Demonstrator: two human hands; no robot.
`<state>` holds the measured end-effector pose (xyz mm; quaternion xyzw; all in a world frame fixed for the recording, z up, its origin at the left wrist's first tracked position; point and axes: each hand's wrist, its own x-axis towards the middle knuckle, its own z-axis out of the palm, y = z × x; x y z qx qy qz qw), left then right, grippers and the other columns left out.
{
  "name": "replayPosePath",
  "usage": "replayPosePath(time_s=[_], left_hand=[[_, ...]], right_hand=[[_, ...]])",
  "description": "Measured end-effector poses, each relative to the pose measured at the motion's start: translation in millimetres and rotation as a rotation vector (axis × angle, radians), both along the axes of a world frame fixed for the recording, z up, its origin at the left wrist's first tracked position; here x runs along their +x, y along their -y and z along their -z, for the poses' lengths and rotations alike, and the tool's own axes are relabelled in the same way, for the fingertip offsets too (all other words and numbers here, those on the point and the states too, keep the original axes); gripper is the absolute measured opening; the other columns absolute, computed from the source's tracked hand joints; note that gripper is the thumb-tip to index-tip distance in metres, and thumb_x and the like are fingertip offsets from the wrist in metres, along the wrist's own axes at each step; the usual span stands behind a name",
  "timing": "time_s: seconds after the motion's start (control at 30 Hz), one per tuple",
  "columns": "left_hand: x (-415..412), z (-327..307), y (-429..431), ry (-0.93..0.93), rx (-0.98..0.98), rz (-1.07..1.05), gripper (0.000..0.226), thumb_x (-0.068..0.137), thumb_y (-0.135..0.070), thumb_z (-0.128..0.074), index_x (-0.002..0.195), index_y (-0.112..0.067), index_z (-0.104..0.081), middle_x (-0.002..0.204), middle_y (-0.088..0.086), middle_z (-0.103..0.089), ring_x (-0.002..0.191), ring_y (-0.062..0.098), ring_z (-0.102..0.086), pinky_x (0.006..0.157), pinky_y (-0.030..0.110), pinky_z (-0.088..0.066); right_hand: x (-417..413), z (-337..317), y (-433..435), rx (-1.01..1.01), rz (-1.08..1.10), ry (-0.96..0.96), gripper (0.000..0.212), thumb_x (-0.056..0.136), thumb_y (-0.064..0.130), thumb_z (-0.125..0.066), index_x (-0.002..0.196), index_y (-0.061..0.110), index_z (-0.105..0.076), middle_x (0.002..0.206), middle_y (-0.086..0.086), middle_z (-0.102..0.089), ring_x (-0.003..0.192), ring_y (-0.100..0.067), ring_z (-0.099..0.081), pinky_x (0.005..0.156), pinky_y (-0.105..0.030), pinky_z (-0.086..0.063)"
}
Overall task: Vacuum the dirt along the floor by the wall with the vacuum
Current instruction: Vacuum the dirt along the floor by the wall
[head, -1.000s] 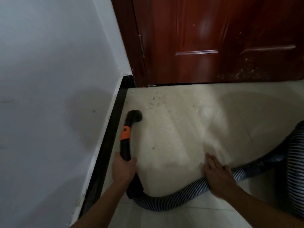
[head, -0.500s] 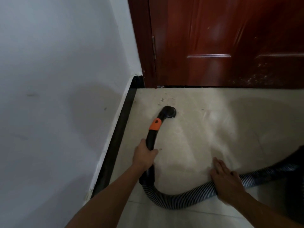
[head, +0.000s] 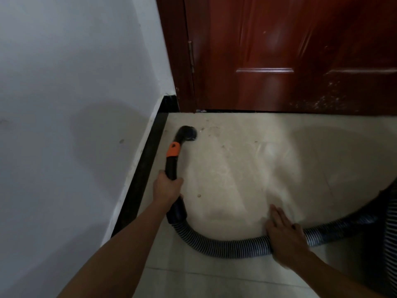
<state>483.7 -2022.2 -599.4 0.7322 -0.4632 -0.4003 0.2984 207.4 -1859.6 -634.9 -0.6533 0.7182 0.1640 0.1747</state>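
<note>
A grey-white wall (head: 71, 117) fills the left side, with a black baseboard (head: 144, 166) along its foot running up to the corner. Across the back stands a dark red wooden door (head: 290, 52), shut, its lower right part speckled with pale marks; a metal hinge (head: 190, 55) shows on its left edge. The floor (head: 268, 160) is pale beige tile, lit in a bright patch at the middle.

The vacuum's ribbed grey hose (head: 225, 246) lies on the floor in a curve from the right edge toward the wall. It joins a black wand (head: 171, 168) with an orange collar (head: 173, 149), lying just beside the baseboard. The black nozzle (head: 187, 133) rests on the floor near the corner.

Both hands are in use: the left hand (head: 166, 188) is wrapped around the wand, and the right hand (head: 283, 235) lies over the hose, fingers spread forward.

Small specks of dirt (head: 211, 129) are scattered just right of the nozzle; 1 crumb (head: 199, 195) lies near the left hand.
</note>
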Motion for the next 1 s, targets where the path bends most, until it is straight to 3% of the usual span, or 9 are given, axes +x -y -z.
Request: replayPosePath(time_s=[0.1, 0.2, 0.27, 0.37, 0.53, 0.7, 0.87, 1.0], left_hand=[[2.7, 4.9, 7.1, 0.008, 0.007, -0.024, 0.020, 0.084, -0.012, -0.066, 0.099, -0.009, -0.052, 0.090, 0.019, -0.061, 0.058, 0.022, -0.061, 0.037, 0.022, -0.045], [-13.6, 5.6, 7.9, 0.032, 0.018, 0.128, 0.023, 0.080, -0.012, -0.068, 0.094, -0.011, -0.049, 0.088, 0.022, -0.063, 0.068, 0.036, -0.066, 0.055, 0.041, -0.058], [-17.3, 3.6, 11.9, 0.038, 0.014, 0.140, 0.025, 0.080, -0.012, -0.068, 0.096, -0.010, -0.049, 0.089, 0.024, -0.064, 0.073, 0.040, -0.066, 0.066, 0.050, -0.059], [-11.7, 4.4, 18.4, 0.010, 0.003, 0.073, 0.023, 0.081, -0.012, -0.066, 0.095, -0.012, -0.048, 0.090, 0.027, -0.065, 0.067, 0.038, -0.066, 0.061, 0.044, -0.059], [-27.0, 2.4, 21.2, 0.046, 0.011, 0.180, 0.024, 0.079, -0.011, -0.067, 0.096, -0.009, -0.050, 0.088, 0.023, -0.063, 0.072, 0.042, -0.066, 0.064, 0.051, -0.059], [-21.6, 1.4, 33.7, 0.038, -0.006, 0.046, 0.027, 0.082, -0.012, -0.066, 0.102, -0.005, -0.050, 0.090, 0.023, -0.063, 0.070, 0.039, -0.067, 0.061, 0.045, -0.059], [-35.3, 1.8, 36.6, 0.052, -0.006, 0.180, 0.024, 0.079, -0.011, -0.067, 0.097, -0.008, -0.051, 0.089, 0.022, -0.063, 0.070, 0.040, -0.067, 0.063, 0.049, -0.059], [-32.2, -0.8, 58.6, 0.047, -0.018, 0.040, 0.025, 0.080, -0.012, -0.067, 0.098, -0.008, -0.050, 0.094, 0.024, -0.063, 0.078, 0.041, -0.067, 0.070, 0.054, -0.058]], right_hand=[[0.0, 0.4, 2.3, 0.006, 0.014, 0.000, 0.061, 0.091, 0.011, -0.053, 0.146, 0.016, -0.029, 0.163, -0.011, 0.018, 0.151, -0.028, 0.014, 0.115, -0.051, -0.025], [0.4, 3.0, 3.7, 0.006, 0.012, -0.013, 0.061, 0.091, 0.012, -0.057, 0.146, 0.016, -0.030, 0.162, -0.013, 0.018, 0.150, -0.029, 0.013, 0.115, -0.051, -0.025], [0.6, 3.7, 3.9, 0.004, 0.016, -0.013, 0.059, 0.091, 0.013, -0.056, 0.145, 0.016, -0.031, 0.162, -0.013, 0.018, 0.150, -0.030, 0.013, 0.115, -0.052, -0.024], [0.3, 3.9, 4.6, 0.001, 0.026, -0.008, 0.058, 0.091, 0.013, -0.055, 0.145, 0.017, -0.032, 0.163, -0.013, 0.018, 0.151, -0.029, 0.013, 0.115, -0.052, -0.024], [0.9, 5.8, 5.7, 0.000, 0.044, 0.003, 0.060, 0.090, 0.013, -0.057, 0.145, 0.018, -0.032, 0.163, -0.012, 0.018, 0.151, -0.029, 0.013, 0.115, -0.052, -0.024], [2.2, 3.1, 7.7, -0.007, 0.058, 0.012, 0.055, 0.090, 0.010, -0.054, 0.141, 0.019, -0.036, 0.163, -0.011, 0.017, 0.151, -0.028, 0.012, 0.114, -0.051, -0.024], [2.8, 2.3, 7.3, -0.017, 0.060, 0.012, 0.055, 0.089, 0.010, -0.053, 0.141, 0.019, -0.035, 0.163, -0.011, 0.018, 0.151, -0.028, 0.013, 0.114, -0.049, -0.026], [4.4, -1.2, 9.9, -0.009, 0.074, 0.018, 0.054, 0.089, 0.013, -0.053, 0.140, 0.018, -0.035, 0.163, -0.011, 0.019, 0.151, -0.028, 0.013, 0.112, -0.047, -0.028]])
